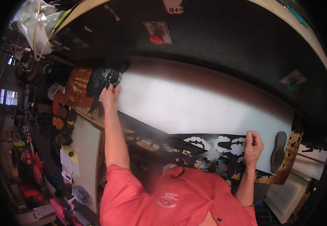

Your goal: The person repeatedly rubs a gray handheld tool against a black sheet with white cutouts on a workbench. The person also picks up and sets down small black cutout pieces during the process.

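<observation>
My right hand point(252, 148) pinches the upper edge of a black perforated sheet point(208, 150) between thumb and fingers. The sheet has shoe-part-shaped holes and droops over the front edge of a white cutting board point(208, 107), before my chest. At the board's far left end, my left hand point(110, 98) has its fingers closed at the near edge of a bunch of black scalloped cut material point(107, 77). Its fingertips are partly lost against the dark material. On the board's right end lies a long dark metal-edged shape, seemingly a cutting die point(278, 150).
A wide black machine beam spans above the board, with a red button point(156, 39) and a green button point(292, 87). Rusty plates point(76, 88) flank the board. To the left stands a pale side table point(86, 150) with papers and a clear plastic cup point(81, 194).
</observation>
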A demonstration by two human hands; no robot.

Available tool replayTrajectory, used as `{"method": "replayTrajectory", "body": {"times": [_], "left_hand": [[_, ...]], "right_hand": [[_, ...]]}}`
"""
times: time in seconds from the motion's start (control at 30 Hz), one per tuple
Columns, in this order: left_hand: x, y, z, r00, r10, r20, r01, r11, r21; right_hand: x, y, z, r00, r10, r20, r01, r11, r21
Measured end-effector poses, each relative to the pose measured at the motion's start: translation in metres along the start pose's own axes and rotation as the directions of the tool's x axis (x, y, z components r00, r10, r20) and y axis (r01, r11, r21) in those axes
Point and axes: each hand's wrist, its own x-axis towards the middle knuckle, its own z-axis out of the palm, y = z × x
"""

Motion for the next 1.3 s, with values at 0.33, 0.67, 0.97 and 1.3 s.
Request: {"method": "replayTrajectory", "body": {"times": [0.33,0.67,0.97,1.3], "left_hand": [[0.026,0.022,0.024,0.745,0.541,0.390,-0.512,0.091,0.854],[0.035,0.041,0.042,0.624,0.510,0.592,-0.615,-0.147,0.775],[0.045,0.008,0.037,0.554,0.500,0.666,-0.703,-0.147,0.696],[0.041,-0.006,0.025,0.477,0.578,0.662,-0.788,-0.052,0.613]], "right_hand": [[0.001,0.003,0.002,1.000,-0.005,0.012,0.005,1.000,-0.018],[0.002,-0.002,0.003,1.000,-0.031,0.002,0.031,0.999,-0.020],[-0.002,0.007,0.002,0.997,-0.027,-0.068,0.027,1.000,0.003],[-0.009,0.014,-0.004,0.997,-0.025,-0.076,0.025,1.000,0.002]]}}
